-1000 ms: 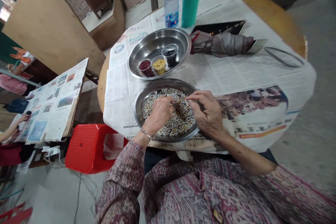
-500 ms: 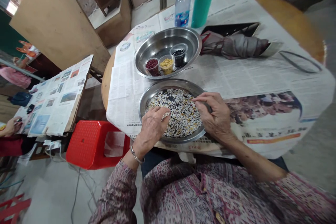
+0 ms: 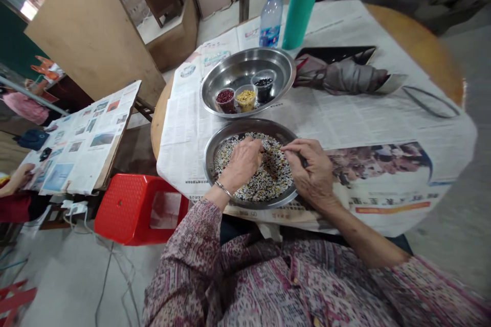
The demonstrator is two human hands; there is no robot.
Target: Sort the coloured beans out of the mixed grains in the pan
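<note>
A round metal pan [image 3: 213, 142] stands before me, its bottom covered with mixed white, dark and yellow grains [image 3: 274, 181]. Over the middle of it, my left hand [image 3: 245, 159] reaches down with the fingers closed at the grains; what they pinch is hidden. At the right rim my right hand [image 3: 311, 171] holds thumb and forefinger together, and anything between them is too small to name. Behind the pan, a larger metal basin [image 3: 215, 77] holds clear cups of dark red beans [image 3: 225, 97], yellow beans [image 3: 246, 97] and black beans [image 3: 263, 83].
Newspaper [image 3: 368, 127] covers the round table. A blue-capped bottle [image 3: 270, 23], a green bottle [image 3: 304, 7] and a folded grey umbrella [image 3: 345, 75] stand or lie beyond the pans. To the left are a red stool [image 3: 128, 209] and another table [image 3: 82, 143], with a person's hand at it.
My left hand has moved farther over the pan, up and to the right, its fingers now down at the grains. My right hand stays pinched at the right rim.
</note>
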